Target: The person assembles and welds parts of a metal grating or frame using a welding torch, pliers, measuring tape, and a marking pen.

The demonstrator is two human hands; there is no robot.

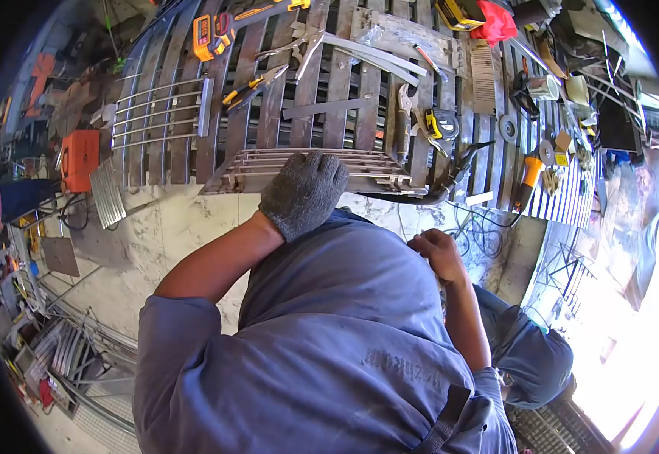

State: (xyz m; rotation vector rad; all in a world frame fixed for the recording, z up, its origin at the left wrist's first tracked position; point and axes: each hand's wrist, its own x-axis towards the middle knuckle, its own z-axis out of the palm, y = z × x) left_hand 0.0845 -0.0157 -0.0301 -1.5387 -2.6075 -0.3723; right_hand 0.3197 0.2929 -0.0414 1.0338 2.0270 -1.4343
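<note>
My left hand (307, 193), in a dark grey knit glove, is closed in front of my belly at the near edge of a metal bar rack (254, 170). Its curled fingers face away, so I cannot see what they hold or whether they touch the rack. My bare right hand (439, 253) is beside the right side of my grey shirt (337, 280). Its fingers are curled together, and anything in them is hidden. The rack lies on the slatted metal bench (269, 121), its thin bars running left to right.
On the bench lie pliers (254, 87), locking pliers (404, 121), a tape measure (441, 123), flat metal strips (328, 108), another bar rack (159, 113) and an angle grinder (530, 178). An orange case (81, 160) stands left. A co-worker (530, 356) is bent down at right.
</note>
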